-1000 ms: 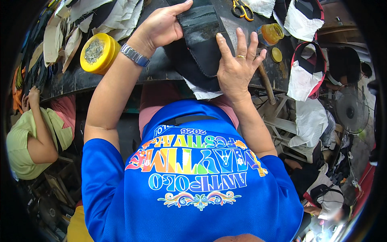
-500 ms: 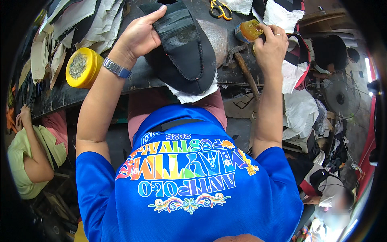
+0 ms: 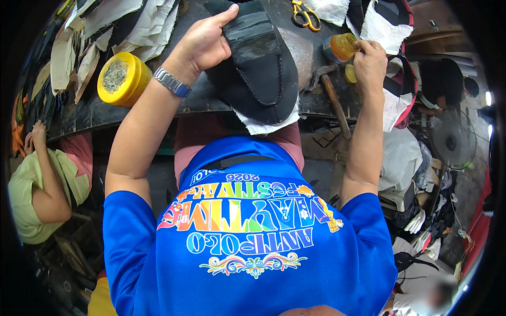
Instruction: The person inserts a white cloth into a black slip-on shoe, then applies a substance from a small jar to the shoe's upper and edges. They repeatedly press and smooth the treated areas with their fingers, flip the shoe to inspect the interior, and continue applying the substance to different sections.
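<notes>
My left hand [image 3: 208, 45] grips the left edge of a black shoe upper [image 3: 261, 79], thumb on top and fingers partly hidden. A darker, shiny wet-looking band crosses the piece, and a stitched seam curves round its front. White cloth [image 3: 263, 125] pokes out from beneath. My right hand [image 3: 371, 63] is closed, fingertips pinched together at the mouth of a small jar [image 3: 340, 47] of amber glue-like stuff. What those fingers hold is hidden. A small yellow lid [image 3: 350, 73] lies beside the jar.
A hammer [image 3: 333, 100] and yellow-black scissors [image 3: 305, 16] lie on the dark table. Left stand a yellow tub [image 3: 118, 79] and piled fabric pieces [image 3: 110, 31]. A co-worker in light green [image 3: 42, 195] sits at left. A fan [image 3: 451, 139] stands at right.
The whole view has shifted, so things appear further right. My right hand has moved slightly off the yellow lid, which now shows. The left hand keeps its grip on the shoe upper.
</notes>
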Motion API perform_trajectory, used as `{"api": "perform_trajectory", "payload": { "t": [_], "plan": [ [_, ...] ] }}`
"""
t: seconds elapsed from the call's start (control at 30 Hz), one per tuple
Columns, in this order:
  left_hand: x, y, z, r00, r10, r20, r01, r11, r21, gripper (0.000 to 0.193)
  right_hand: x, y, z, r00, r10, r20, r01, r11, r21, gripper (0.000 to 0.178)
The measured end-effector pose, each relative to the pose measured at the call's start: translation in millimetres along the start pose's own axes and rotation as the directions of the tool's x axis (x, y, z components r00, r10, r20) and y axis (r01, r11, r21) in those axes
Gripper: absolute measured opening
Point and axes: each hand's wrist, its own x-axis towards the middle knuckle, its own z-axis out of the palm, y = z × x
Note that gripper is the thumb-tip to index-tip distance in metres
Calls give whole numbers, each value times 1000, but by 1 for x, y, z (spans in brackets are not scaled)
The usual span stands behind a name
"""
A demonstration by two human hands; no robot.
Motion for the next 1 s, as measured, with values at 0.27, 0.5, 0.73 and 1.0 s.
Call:
{"api": "perform_trajectory", "payload": {
  "t": [0.27,0.5,0.73,1.0],
  "plan": [
    [1,-4,8,983,-90,159,117,979,-168,47,-56,-111,-22,995,-14,-103,81,725,684,30],
    [1,-5,6,990,-68,124,88,983,-162,47,-99,-183,17,998,-42,56,-19,600,799,47],
    [5,-8,1,983,-60,175,96,974,-203,46,-114,-221,12,950,-311,-25,292,856,427,51],
    [-8,10,0,968,10,249,6,998,-65,34,-63,-127,-24,959,40,-281,181,676,714,29]
  ]
}}
